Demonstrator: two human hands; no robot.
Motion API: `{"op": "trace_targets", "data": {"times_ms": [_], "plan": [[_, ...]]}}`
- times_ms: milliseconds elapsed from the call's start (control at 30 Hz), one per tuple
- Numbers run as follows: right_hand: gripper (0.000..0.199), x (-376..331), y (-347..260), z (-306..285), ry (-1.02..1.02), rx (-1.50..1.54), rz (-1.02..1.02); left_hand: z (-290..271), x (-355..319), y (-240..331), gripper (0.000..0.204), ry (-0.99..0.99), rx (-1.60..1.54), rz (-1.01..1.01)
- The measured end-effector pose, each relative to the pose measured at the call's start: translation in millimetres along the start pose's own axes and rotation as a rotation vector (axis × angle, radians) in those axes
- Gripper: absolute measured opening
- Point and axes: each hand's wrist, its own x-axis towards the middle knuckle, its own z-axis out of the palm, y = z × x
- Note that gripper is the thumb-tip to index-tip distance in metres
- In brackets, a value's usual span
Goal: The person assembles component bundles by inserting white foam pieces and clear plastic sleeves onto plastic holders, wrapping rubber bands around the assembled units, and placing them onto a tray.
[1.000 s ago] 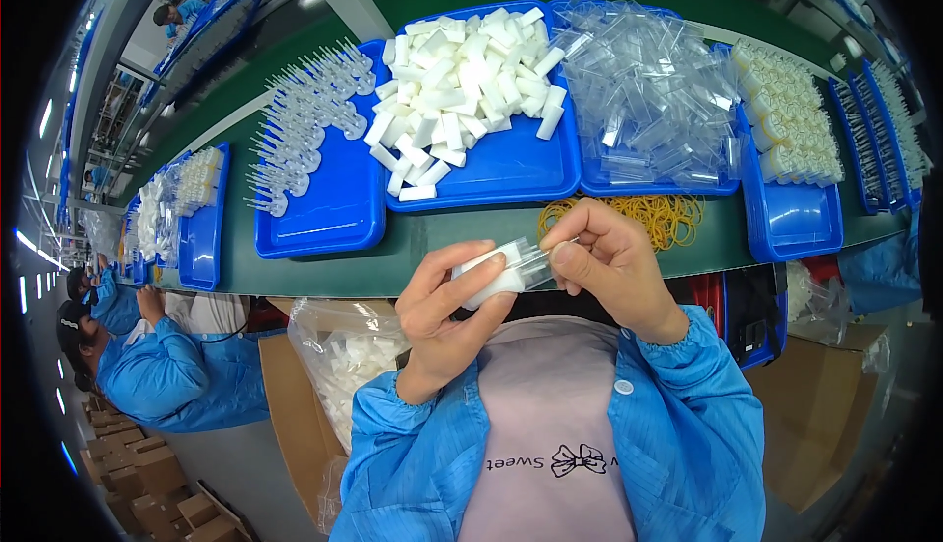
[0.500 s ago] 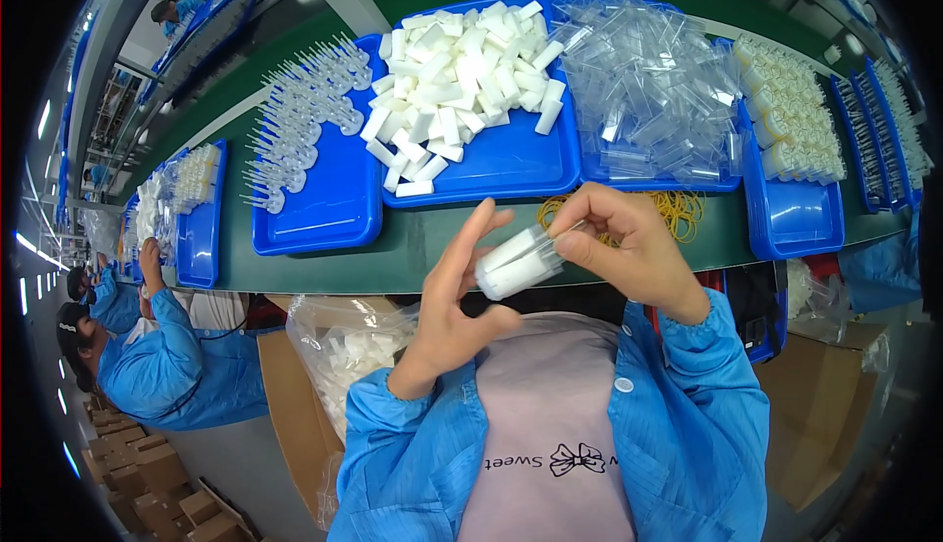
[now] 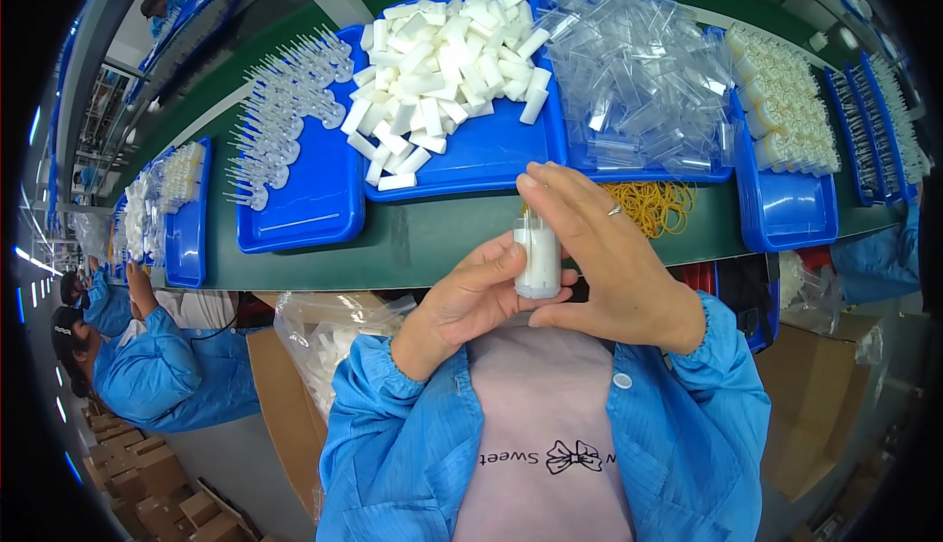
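Observation:
My left hand (image 3: 467, 291) is closed round an upright clear plastic tube (image 3: 538, 277) packed with white blocks, thumb on its left side. My right hand (image 3: 619, 262) arches over the tube's right side, fingers stretched up past the top and thumb apart near the base. It wears a ring. A bit of yellow shows at the tube's top by the right fingertips, too small to make out for certain. Just beyond the right hand lies a heap of yellow rubber bands (image 3: 653, 210) on the green table (image 3: 413, 252).
Blue trays hold white blocks (image 3: 432, 70), clear plastic pieces (image 3: 638, 80), thin-stemmed clear parts (image 3: 280, 114) and banded bundles (image 3: 781, 100). Cardboard boxes (image 3: 810, 409) and a bag of white pieces (image 3: 339, 341) stand below the table edge. A co-worker in blue (image 3: 157, 365) sits at left.
The tube has turned from tilted to upright and moved slightly right. My left hand has closed on it, while my right hand has let go of its end and spread beside it.

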Motion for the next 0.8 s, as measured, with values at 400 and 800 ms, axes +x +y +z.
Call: {"op": "trace_targets", "data": {"times_ms": [400, 800], "plan": [[0.094, 3, 6, 19, 0.032, -0.048, -0.115, 2, 0, -9, 0.061, 0.048, -0.248, 0.035], [0.065, 11, 6, -6, 0.132, 0.122, -0.044, -24, 3, -2, 0.068, -0.030, -0.201, 0.138]]}}
